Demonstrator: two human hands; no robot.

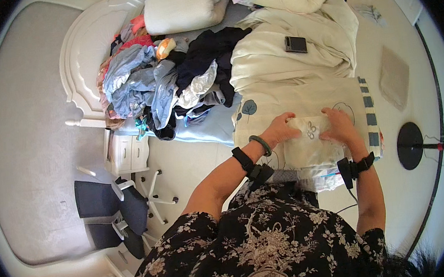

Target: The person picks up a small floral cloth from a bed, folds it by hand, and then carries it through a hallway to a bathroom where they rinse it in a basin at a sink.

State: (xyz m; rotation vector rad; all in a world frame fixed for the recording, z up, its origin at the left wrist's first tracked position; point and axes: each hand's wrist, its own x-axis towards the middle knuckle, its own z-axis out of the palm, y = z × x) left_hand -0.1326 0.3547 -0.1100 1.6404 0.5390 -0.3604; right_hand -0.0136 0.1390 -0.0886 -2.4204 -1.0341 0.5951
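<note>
A small folded cream cloth (311, 150) with a grey flower-like motif lies in front of me. My left hand (282, 130) is at its upper left corner, the thumb on top. At the upper right corner my right hand (339, 126) has hold of it in the same way, fingers curled around the edge. Underneath spreads a larger cream printed cloth (270, 102) with leaf outlines and a dark-and-white striped border on its right side. The undersides of both hands' grips are partly hidden.
Beyond lies a rumpled cream quilt (294, 65) with a dark phone (296, 45) on it. A heap of clothes (153, 81) covers the bed's left part. A fan's round base (410, 145) stands right; office chairs (129, 210) and a white nightstand (128, 152) stand left.
</note>
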